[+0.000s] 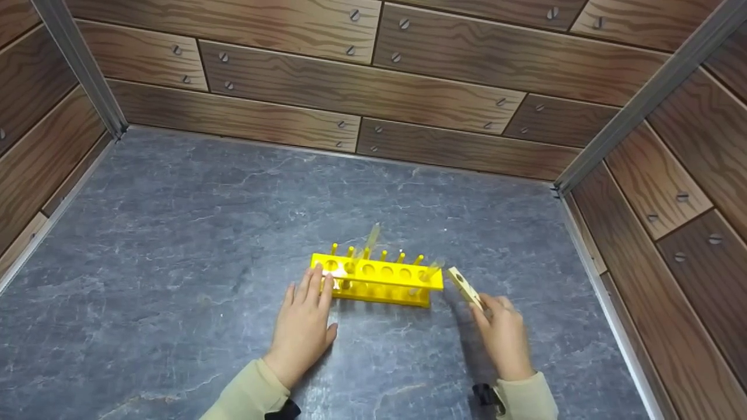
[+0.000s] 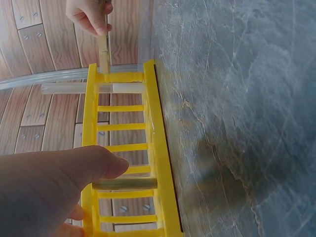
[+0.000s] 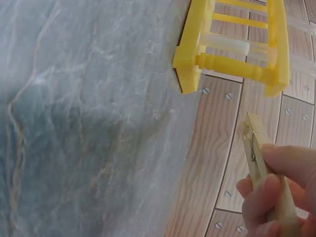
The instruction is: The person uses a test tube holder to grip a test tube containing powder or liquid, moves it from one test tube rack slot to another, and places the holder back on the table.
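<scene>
A yellow test tube rack point(image 1: 376, 280) stands on the grey stone-look floor. My left hand point(image 1: 312, 294) lies flat with straight fingers resting on the rack's left end; its thumb point(image 2: 84, 165) shows beside the rack point(image 2: 158, 148). One clear tube point(image 1: 371, 238) leans out of the rack's middle, and another tube point(image 1: 432, 270) sits at its right end. My right hand point(image 1: 493, 315) pinches a wooden clamp point(image 1: 465, 286) just right of the rack, its tip close to the right-end tube. In the right wrist view the clamp point(image 3: 255, 148) is held apart from the rack point(image 3: 187, 64).
Wood-pattern walls point(image 1: 362, 87) with metal corner strips point(image 1: 636, 99) close in the floor point(image 1: 175, 233) at the back, left and right. The right wall stands near my right hand.
</scene>
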A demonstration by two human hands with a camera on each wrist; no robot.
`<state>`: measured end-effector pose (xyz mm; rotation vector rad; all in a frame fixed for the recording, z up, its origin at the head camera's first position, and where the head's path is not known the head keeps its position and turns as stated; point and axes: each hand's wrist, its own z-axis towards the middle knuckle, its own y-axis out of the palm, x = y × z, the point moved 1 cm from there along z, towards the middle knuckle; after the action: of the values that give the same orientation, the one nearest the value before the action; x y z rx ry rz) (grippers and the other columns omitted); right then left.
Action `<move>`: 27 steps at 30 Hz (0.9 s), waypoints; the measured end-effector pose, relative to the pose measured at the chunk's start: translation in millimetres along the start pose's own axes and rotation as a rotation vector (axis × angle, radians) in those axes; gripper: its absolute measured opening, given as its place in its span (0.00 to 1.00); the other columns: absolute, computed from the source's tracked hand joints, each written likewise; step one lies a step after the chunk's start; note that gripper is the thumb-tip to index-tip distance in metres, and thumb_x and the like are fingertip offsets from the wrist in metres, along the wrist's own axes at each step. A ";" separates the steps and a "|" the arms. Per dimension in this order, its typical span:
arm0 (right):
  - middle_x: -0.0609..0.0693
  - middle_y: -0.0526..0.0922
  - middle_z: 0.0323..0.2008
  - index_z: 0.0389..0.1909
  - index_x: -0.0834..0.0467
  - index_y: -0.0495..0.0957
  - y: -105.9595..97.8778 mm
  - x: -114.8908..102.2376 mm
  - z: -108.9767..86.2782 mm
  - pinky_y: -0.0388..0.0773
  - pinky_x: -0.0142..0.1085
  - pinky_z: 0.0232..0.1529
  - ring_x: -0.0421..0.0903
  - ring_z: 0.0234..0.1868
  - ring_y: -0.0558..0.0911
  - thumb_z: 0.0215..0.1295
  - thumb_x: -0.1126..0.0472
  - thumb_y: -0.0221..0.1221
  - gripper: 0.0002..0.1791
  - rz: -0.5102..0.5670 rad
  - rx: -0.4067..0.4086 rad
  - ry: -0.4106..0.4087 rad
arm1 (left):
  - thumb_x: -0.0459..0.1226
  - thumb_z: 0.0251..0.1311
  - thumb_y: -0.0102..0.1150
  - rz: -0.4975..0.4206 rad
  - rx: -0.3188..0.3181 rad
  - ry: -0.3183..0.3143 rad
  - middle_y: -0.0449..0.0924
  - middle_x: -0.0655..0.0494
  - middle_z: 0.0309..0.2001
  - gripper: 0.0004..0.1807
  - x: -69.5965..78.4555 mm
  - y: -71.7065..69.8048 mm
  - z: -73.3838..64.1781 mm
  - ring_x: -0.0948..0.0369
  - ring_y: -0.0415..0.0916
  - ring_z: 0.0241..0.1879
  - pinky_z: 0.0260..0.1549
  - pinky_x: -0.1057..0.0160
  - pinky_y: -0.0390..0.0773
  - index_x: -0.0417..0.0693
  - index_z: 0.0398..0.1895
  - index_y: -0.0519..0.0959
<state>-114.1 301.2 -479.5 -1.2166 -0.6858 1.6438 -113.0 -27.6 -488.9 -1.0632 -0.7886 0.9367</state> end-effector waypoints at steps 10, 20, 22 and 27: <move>0.56 0.78 0.29 0.42 0.70 0.80 -7.2 -5.4 -0.2 0.72 0.38 0.19 0.47 0.23 0.78 0.57 0.64 0.64 0.15 0.000 0.033 -0.029 | 0.51 0.45 0.69 0.005 -0.004 -0.004 0.56 0.36 0.67 0.47 -0.3 -0.6 -0.1 0.44 0.56 0.65 0.58 0.43 0.62 0.35 0.66 0.62; 0.56 0.78 0.30 0.44 0.69 0.80 -17.2 -12.3 -0.5 0.73 0.36 0.18 0.48 0.24 0.79 0.59 0.63 0.63 0.16 0.016 0.011 -0.001 | 0.51 0.44 0.69 0.015 0.034 0.007 0.57 0.36 0.67 0.47 0.2 1.1 -0.9 0.44 0.57 0.65 0.58 0.43 0.63 0.35 0.65 0.63; 0.56 0.77 0.30 0.45 0.68 0.80 -18.9 -13.8 -0.4 0.72 0.36 0.18 0.47 0.23 0.78 0.59 0.62 0.63 0.16 0.011 0.001 0.008 | 0.51 0.44 0.70 0.016 0.041 0.010 0.57 0.36 0.66 0.47 0.3 0.9 -1.1 0.44 0.57 0.65 0.57 0.43 0.64 0.34 0.65 0.64; 0.55 0.77 0.29 0.44 0.68 0.80 -23.0 -16.8 -0.4 0.71 0.34 0.17 0.45 0.22 0.77 0.59 0.62 0.63 0.16 0.006 0.006 -0.001 | 0.51 0.45 0.69 0.013 0.028 0.009 0.57 0.35 0.67 0.47 0.6 0.5 -1.3 0.43 0.56 0.65 0.57 0.43 0.63 0.34 0.65 0.63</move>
<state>-104.6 294.9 -453.4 -1.2143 -0.6781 1.6504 -111.7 -27.5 -489.7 -1.0484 -0.7597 0.9505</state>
